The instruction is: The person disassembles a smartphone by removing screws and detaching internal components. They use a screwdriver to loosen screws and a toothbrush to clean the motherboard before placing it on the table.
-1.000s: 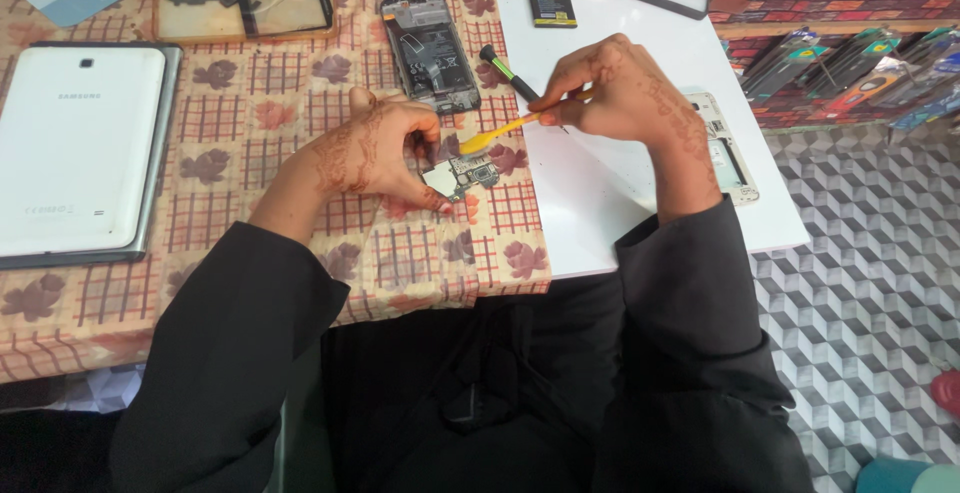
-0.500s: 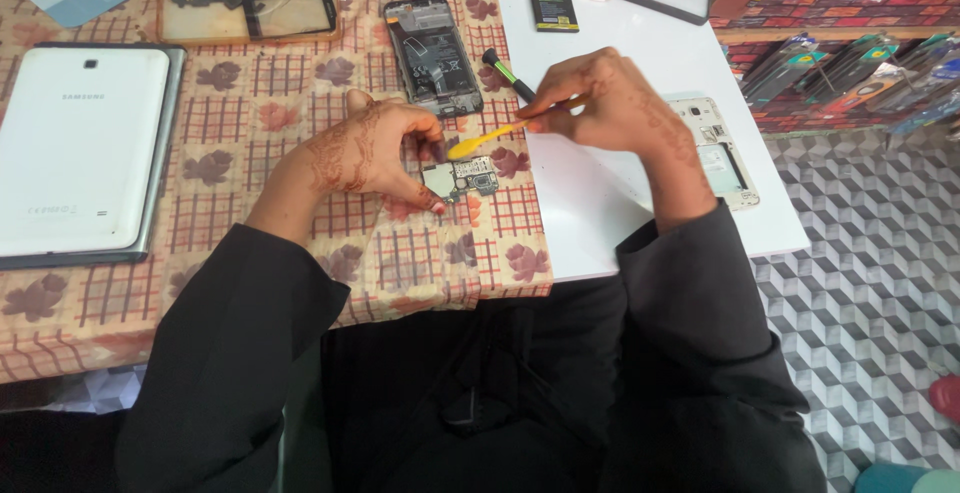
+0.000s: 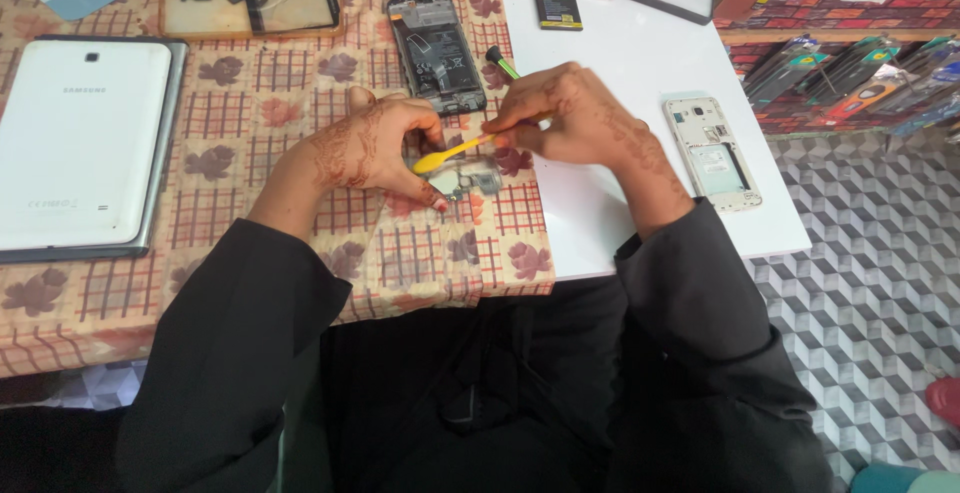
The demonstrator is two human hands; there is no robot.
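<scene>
The left hand (image 3: 365,148) pinches a small circuit board (image 3: 470,179), half hidden beneath its fingers. The right hand (image 3: 570,118) grips a yellow pry tool (image 3: 445,158), its handle buried in the fist.

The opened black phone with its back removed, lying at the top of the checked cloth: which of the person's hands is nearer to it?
Right. The right hand lies just beside the opened black phone's lower corner; the left hand sits lower, further below it.

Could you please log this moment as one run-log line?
left hand: pins circuit board | right hand: holds yellow pry tool | opened phone behind
</scene>
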